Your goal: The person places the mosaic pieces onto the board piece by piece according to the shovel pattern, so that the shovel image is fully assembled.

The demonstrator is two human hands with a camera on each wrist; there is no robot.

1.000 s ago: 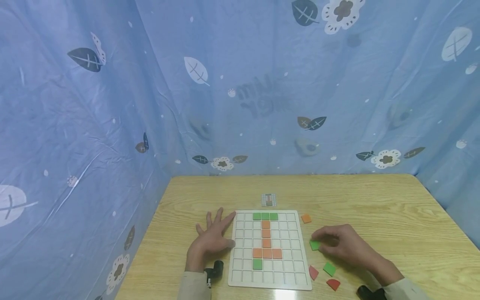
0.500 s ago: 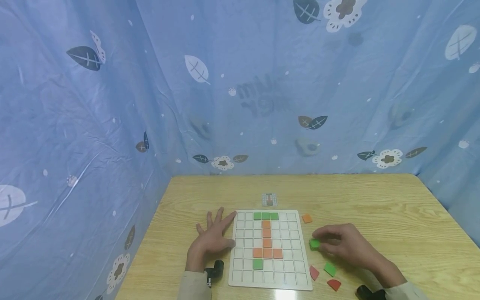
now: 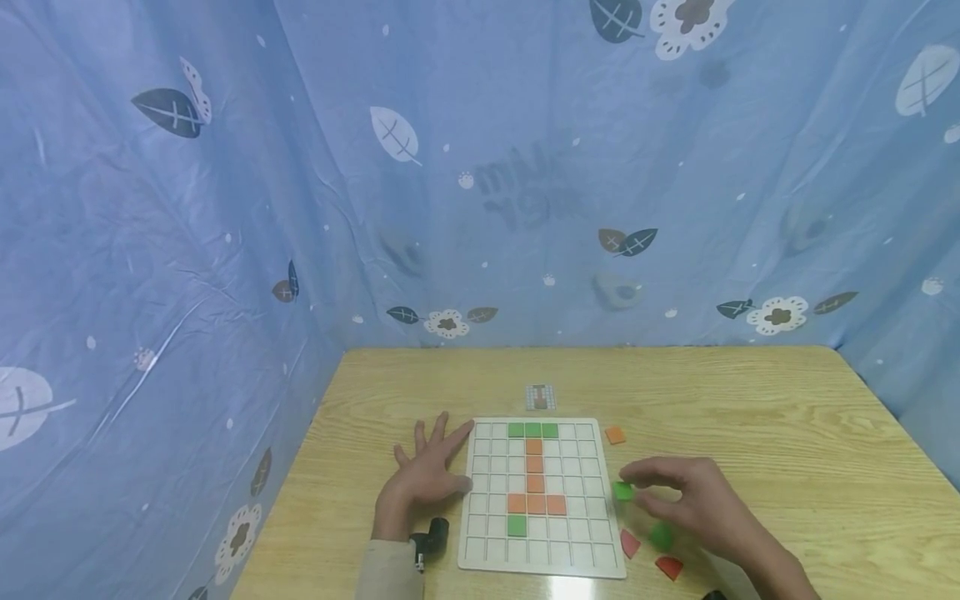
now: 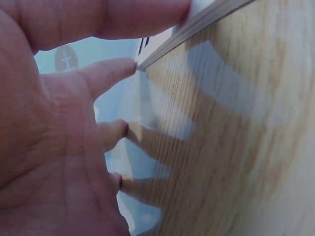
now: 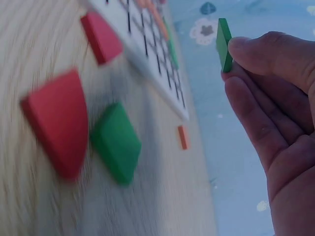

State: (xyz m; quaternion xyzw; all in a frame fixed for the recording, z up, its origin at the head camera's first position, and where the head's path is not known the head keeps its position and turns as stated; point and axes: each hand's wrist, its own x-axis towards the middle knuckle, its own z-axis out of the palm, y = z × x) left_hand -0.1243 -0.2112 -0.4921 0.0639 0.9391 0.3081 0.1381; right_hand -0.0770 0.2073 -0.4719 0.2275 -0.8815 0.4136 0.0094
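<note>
A white grid board (image 3: 480, 550) lies on the table, with green square tiles in its far row and an orange column running down to an orange row. One more green tile (image 3: 517, 525) sits below that row's left end. My right hand (image 3: 697, 504) pinches a green square tile (image 5: 224, 45) between thumb and fingertips, just off the board's right edge and above the table. With fingers spread, my left hand (image 3: 427, 479) rests at the board's left edge; its thumb and index fingertip touch the rim in the left wrist view.
Right of the board lie a loose green tile (image 5: 117, 143), a red quarter-round piece (image 5: 59, 123), a pinkish-red piece (image 3: 629, 543) and an orange tile (image 3: 615, 435). A small pattern card (image 3: 540, 397) lies beyond the board. A blue curtain (image 3: 480, 183) hangs behind the table.
My right hand has lifted the green tile from the table and shifted it slightly left towards the board. The left hand has stayed in place.
</note>
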